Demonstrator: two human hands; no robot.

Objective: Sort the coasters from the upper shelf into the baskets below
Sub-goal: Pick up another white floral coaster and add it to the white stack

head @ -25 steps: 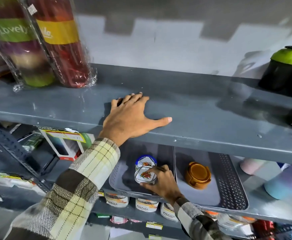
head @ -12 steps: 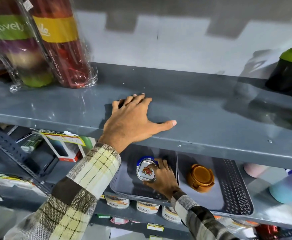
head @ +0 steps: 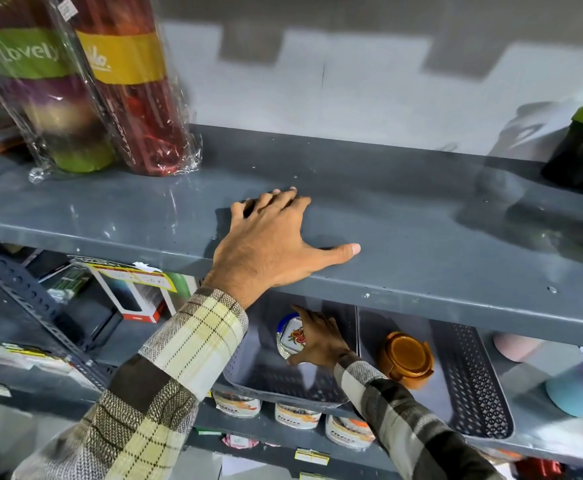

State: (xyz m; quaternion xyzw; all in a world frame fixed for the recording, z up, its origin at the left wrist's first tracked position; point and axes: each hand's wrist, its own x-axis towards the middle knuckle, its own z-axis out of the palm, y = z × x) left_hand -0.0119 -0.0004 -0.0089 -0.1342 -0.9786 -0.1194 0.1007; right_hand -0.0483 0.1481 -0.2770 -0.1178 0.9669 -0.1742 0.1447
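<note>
Right hand [head: 319,341] has pushed deeper under the upper shelf [head: 421,237] over the last second and now reaches into the left basket [head: 269,372], fingers curled round the floral coasters [head: 291,337], which sit upright toward the basket's back wall, lower than a second ago. That suggests the set is being put down, with release probably next. Left hand [head: 276,240] has stayed flat and empty, palm down on the shelf's front edge, fingers spread. In the right basket [head: 473,382] an orange coaster set [head: 406,360] stands alone. No coasters show on the visible part of the upper shelf, so sorting looks nearly finished.
</note>
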